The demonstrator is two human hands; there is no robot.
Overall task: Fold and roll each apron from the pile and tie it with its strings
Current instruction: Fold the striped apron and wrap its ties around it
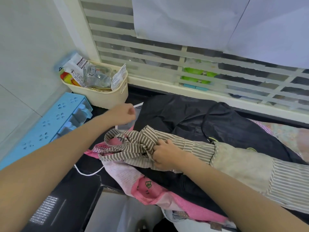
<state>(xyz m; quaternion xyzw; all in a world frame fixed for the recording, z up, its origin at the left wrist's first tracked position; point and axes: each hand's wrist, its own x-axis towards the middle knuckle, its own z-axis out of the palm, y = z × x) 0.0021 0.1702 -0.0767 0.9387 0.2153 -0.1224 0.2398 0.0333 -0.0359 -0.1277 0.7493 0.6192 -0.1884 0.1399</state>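
A brown-and-white striped apron (pixel 197 145) with a beige panel lies across the top of the pile, its striped strings (pixel 132 143) bunched at its left end. My right hand (pixel 164 154) grips the bunched strings and cloth there. My left hand (pixel 124 113) hovers as a curled fist to the upper left, above the pile's edge, with nothing seen in it. Under the striped apron lie a black apron (pixel 184 114) and a pink-and-white apron (pixel 133 180).
A cream basket (pixel 100 96) of packets and a glass jar stands at the back left by the window frame. A light blue rack (pixel 50 124) lies along the left wall. A white cord (pixel 88 172) lies on the dark counter (pixel 75 190).
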